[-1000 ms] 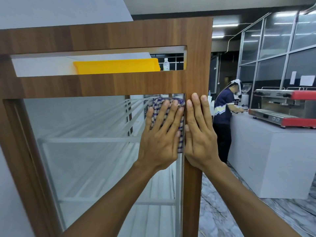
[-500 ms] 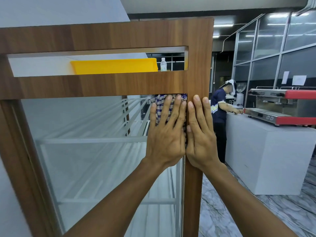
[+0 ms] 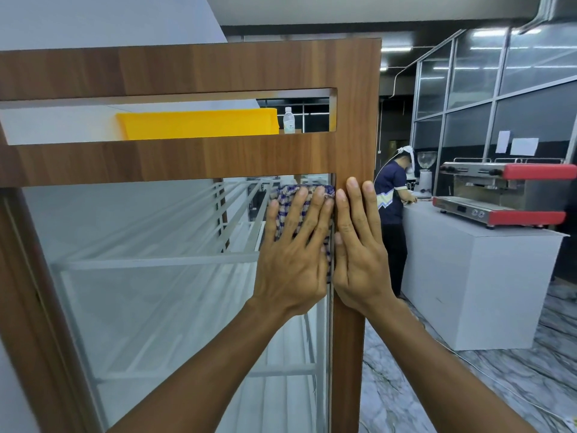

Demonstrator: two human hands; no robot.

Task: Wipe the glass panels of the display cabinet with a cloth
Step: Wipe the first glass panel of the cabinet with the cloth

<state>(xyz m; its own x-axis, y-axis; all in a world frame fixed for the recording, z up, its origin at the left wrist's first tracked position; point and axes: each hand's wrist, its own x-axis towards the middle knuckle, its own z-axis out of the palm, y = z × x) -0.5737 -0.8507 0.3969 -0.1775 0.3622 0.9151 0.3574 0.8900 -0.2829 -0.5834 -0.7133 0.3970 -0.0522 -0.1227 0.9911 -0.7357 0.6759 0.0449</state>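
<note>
Glass panel [image 3: 156, 292] of the brown wood-framed display cabinet [image 3: 218, 70] had the blue-and-white checked cloth [image 3: 285, 198] pressed against its upper right corner, just under the wooden rail [image 3: 187, 160] and close against the right wooden post [image 3: 348, 354]. The left hand [image 3: 293, 254] lay flat over the cloth, fingers straight and spread. Its grip was apart, pushing rather than clutching, and the cloth showed between and above the fingers. The right hand [image 3: 359, 254] lay flat just beside it on the post, its grip also apart and holding nothing.

The step in hand seemed to be the wiping of that top right corner. The wide stretch of glass below and to the left probably remained to be covered. The next move would call for even, flat pressure and a stroke along the top edge or down the right edge, with the right hand bracing the post.

Behind the glass stood white wire shelves [image 3: 156, 264]. Through the slot above showed a yellow plastic tray [image 3: 199, 125] and a small clear water bottle [image 3: 289, 120]. Farther off, a person in a dark blue shirt [image 3: 390, 198] stood at a white block tabletop [image 3: 477, 276] bearing a red and steel espresso machine [image 3: 505, 195].
</note>
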